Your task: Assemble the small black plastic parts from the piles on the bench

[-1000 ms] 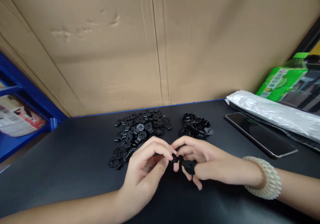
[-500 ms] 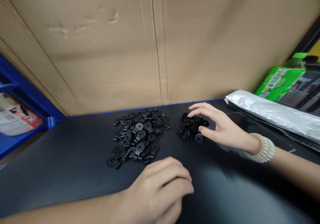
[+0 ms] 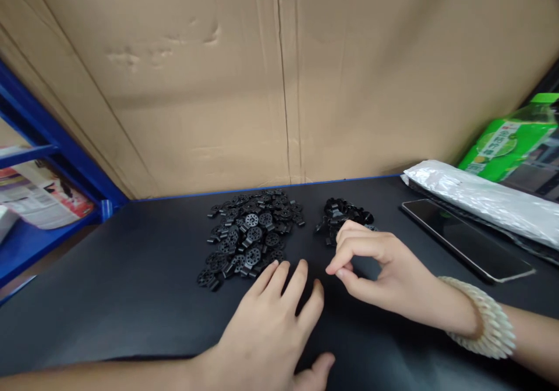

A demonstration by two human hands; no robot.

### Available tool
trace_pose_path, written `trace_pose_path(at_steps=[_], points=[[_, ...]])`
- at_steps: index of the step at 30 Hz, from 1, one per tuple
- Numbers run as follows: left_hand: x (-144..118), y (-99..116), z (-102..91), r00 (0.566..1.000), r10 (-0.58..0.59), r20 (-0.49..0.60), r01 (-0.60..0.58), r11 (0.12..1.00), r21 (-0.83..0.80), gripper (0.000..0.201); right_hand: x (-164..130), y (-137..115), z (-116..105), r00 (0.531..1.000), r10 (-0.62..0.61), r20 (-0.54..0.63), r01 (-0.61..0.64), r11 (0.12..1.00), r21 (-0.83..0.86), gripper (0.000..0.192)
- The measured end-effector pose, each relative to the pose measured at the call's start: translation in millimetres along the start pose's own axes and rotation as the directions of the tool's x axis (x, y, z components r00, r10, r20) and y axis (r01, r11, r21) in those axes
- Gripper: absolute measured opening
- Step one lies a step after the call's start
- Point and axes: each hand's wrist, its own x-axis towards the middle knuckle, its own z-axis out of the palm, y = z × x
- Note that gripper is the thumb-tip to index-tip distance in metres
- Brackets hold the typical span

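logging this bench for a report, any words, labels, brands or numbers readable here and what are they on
Nothing can be read.
Green bottle: its label carries print, too blurred to read.
Printed sheet on the blue shelf: text too small.
Phone: screen dark.
Cardboard: no print.

Our left hand (image 3: 273, 327) lies palm down, fingers spread and stretched forward, thumb out to the side. Our right hand (image 3: 379, 269) hovers beside it, forefinger and thumb pinched together, wrist raised.

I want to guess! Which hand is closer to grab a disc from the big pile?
Probably the left hand: its open fingers almost touch the big pile. The right hand is pinched beside the small pile.
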Motion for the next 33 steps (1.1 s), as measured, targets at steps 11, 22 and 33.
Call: trace_pose_path(at_steps=[11,22,33], points=[[4.2,-1.3,-0.3,0.998,0.059,0.009,-0.057,0.990,-0.127,0.059,-4.9,4.4,11.8,0.994,0.086,-0.074,-0.071,0.981,0.180,0.027],[8.4,-9.3,7.6,0.967,0.032,-0.252,-0.125,0.924,-0.362,0.031,-6.2,3.4,9.2,0.982,0.165,-0.089,-0.151,0.978,0.144,0.035],[9.5,-15.6,17.5,0.982,-0.080,-0.174,-0.029,0.836,-0.548,0.023,-5.4,2.0,8.1,0.983,0.167,-0.075,-0.152,0.973,0.174,0.039]])
